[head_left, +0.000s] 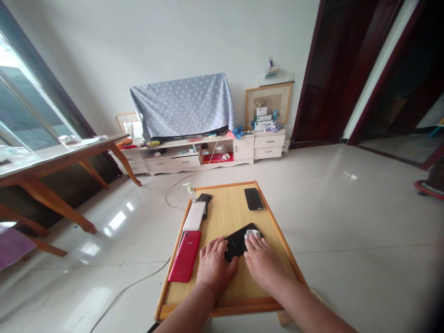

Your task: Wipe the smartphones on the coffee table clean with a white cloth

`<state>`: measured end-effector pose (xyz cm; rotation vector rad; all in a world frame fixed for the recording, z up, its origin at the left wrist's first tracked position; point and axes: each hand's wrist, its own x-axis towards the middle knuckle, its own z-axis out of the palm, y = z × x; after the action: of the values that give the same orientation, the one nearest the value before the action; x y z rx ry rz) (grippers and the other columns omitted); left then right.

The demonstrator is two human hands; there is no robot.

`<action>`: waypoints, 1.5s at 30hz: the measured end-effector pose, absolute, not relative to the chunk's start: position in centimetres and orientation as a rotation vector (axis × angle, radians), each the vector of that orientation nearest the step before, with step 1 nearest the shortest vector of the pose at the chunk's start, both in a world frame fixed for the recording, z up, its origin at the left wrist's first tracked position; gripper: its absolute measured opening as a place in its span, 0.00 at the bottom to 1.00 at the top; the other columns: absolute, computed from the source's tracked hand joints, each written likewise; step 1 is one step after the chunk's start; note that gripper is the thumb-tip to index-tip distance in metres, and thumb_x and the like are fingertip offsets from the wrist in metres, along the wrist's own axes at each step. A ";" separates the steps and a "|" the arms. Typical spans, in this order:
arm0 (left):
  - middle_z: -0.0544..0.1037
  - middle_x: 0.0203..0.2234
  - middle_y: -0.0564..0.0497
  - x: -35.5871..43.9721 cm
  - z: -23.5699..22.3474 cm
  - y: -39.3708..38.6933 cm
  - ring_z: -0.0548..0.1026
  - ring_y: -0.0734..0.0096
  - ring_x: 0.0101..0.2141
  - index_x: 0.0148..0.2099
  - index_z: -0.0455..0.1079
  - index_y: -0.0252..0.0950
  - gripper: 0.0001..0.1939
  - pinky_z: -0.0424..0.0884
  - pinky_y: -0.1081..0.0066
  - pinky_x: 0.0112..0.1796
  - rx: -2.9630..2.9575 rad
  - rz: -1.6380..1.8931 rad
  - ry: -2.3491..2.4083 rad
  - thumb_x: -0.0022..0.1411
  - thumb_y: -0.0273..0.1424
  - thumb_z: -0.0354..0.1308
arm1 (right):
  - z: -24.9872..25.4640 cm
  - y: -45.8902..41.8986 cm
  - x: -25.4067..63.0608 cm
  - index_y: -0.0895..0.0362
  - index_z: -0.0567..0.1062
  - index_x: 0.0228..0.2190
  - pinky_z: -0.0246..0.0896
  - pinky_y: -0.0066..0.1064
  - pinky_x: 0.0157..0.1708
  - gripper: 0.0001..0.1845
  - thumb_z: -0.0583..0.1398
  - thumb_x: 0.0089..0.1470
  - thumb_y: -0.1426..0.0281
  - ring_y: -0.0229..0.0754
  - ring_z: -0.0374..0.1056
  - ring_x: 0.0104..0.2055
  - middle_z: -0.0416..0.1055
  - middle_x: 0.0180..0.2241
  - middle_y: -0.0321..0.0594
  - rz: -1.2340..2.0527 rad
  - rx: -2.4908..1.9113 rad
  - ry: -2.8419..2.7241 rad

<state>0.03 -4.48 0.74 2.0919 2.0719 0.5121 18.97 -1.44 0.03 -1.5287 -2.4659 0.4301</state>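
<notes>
A black phone (238,241) lies slantwise on the small wooden table (227,203), its back facing up. My left hand (215,263) grips its left end, thumb along the near edge and fingers at the far side. Under the fingertips of my right hand (262,259) a white cloth or tissue (251,233) is pressed on the phone's right end. To the left of my left hand lies a red phone (186,256), with a white phone (194,216) just beyond it. Another black phone (254,199) rests near the far right corner.
A clear pump bottle (190,191) and a dark phone-like item (204,200) stand at the table's far left. A cable (132,287) runs over the tiled floor on the left. Beyond are a white cabinet (173,163) and, at left, a wooden table (79,152).
</notes>
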 end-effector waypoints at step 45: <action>0.69 0.62 0.51 -0.6 0.0 -4.5 0.62 0.56 0.62 0.58 0.68 0.45 0.26 0.56 0.54 0.60 2.105 0.544 2.052 0.57 0.41 0.60 | 0.3 -1.8 17.6 0.65 0.61 0.65 0.39 0.45 0.70 0.30 0.44 0.67 0.65 0.52 0.47 0.71 0.53 0.68 0.51 0.462 -1.379 -2.530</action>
<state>-0.62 -4.49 -0.03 2.1048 2.0516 0.5435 17.58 -1.83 0.27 -1.3788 -2.5297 0.4624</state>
